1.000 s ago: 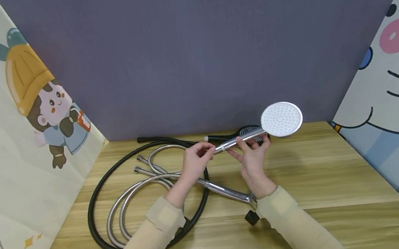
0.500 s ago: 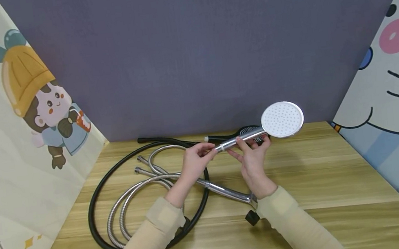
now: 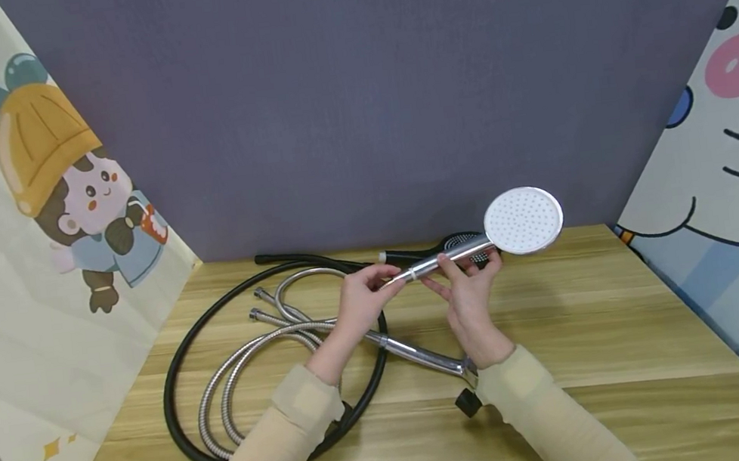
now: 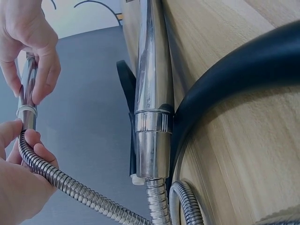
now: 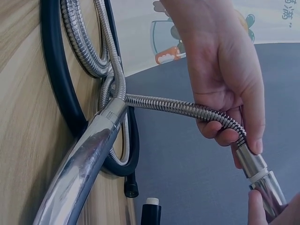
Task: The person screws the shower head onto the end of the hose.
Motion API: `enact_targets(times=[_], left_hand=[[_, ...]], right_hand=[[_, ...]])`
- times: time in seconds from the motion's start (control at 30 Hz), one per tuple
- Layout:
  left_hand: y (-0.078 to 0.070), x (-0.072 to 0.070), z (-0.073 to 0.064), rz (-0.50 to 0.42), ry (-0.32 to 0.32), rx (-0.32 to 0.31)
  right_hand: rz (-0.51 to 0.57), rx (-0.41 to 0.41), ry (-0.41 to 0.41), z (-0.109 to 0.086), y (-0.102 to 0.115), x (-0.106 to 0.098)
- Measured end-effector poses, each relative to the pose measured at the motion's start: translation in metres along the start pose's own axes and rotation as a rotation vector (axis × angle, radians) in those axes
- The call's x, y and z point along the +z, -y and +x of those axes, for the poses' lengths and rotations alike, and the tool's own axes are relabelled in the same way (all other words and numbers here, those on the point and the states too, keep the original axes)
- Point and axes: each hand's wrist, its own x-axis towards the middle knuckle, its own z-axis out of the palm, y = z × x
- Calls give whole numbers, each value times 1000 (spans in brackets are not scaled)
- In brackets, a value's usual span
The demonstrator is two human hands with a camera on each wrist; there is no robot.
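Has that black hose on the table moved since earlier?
No; judged by the back edge of the table, the black hose has shifted neither way.

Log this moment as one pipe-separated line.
left hand: grips metal hose near its end | right hand: holds shower head by handle | fit: hose end at handle, tightness unclear | black hose: on table

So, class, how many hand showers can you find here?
3: a white-faced one held up, a black one partly behind it, and a chrome one lying nearer, its end partly hidden.
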Motion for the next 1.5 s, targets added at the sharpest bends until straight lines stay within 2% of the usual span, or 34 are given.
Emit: enact_targets(times=[0.37,0.6,1.07,1.33,1.5], left_hand=[[2,0,0,-8,8,2],[0,1,1,4,-3,12],[-2,1,-1,-60,30,10],[-4,2,-1,-22,21,14],[-3,3,-2,-30,14,16]], right_hand=[[1,1,43,0,0,-2],[14,6,29,0,0,-2],[26,-52,28,-3,-2,-1],[23,-16,19,-3,0,-1],[31,-12,16,-3,1,0]])
